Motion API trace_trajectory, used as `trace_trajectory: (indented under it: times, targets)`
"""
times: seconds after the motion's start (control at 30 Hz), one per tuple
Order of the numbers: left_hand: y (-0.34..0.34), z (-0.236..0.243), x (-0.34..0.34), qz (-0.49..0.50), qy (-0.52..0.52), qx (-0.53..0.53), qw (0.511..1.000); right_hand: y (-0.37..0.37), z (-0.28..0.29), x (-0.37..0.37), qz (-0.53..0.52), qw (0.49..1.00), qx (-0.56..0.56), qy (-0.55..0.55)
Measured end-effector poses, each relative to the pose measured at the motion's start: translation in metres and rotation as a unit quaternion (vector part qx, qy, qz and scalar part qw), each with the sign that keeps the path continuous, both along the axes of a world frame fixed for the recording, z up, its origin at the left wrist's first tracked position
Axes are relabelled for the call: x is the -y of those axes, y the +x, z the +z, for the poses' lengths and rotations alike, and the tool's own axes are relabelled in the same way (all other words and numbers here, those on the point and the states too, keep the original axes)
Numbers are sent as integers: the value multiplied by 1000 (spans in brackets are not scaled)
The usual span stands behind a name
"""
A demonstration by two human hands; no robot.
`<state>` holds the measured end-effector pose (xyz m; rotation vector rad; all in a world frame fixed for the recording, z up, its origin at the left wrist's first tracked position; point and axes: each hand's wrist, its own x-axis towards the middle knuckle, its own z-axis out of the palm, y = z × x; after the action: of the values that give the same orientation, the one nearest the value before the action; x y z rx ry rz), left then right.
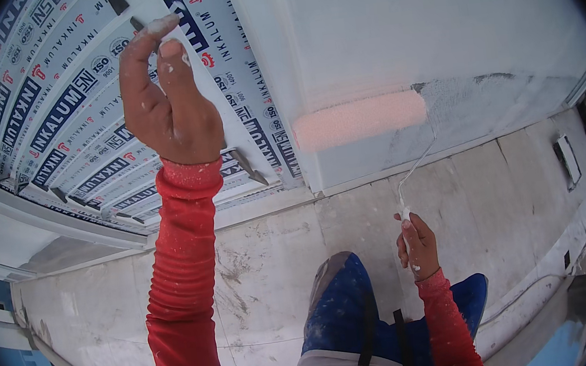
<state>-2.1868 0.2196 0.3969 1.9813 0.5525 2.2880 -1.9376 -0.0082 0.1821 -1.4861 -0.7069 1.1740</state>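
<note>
My right hand (417,245), in a red sleeve and flecked with white paint, grips the handle of a paint roller (359,120). Its pink sleeve lies flat against a white wall panel (434,29), at the edge between painted white and a greyer patch on the right. A thin wire arm runs from the roller's right end down to the handle. My left hand (168,103) is raised high, fingers loosely curled, fingertips touching the film-wrapped metal frame (222,68). It holds nothing.
Printed blue-and-white protective film covers the louvred frame (62,122) on the left. A pale concrete ledge (274,272) runs below the wall. My blue-clad knee (343,307) sits under the roller. Dark fittings (566,160) are at the right edge.
</note>
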Motion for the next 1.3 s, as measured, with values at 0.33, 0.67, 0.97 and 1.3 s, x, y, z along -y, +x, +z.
trace_trajectory:
  times: [0.33,0.67,0.97,1.3]
  targets:
    - [73,120,-145,315,231,-17,920,-8,-169,7,32,989,-36,-142]
    - [72,111,-135,309,184,-35,933,-8,-193,-1,51,979,-87,-179]
    - [79,121,-118,228,151,-35,961,-10,-27,9,39,997,-61,38]
    - [66,113,-135,248,180,-33,951,-11,51,-34,40,989,3,144]
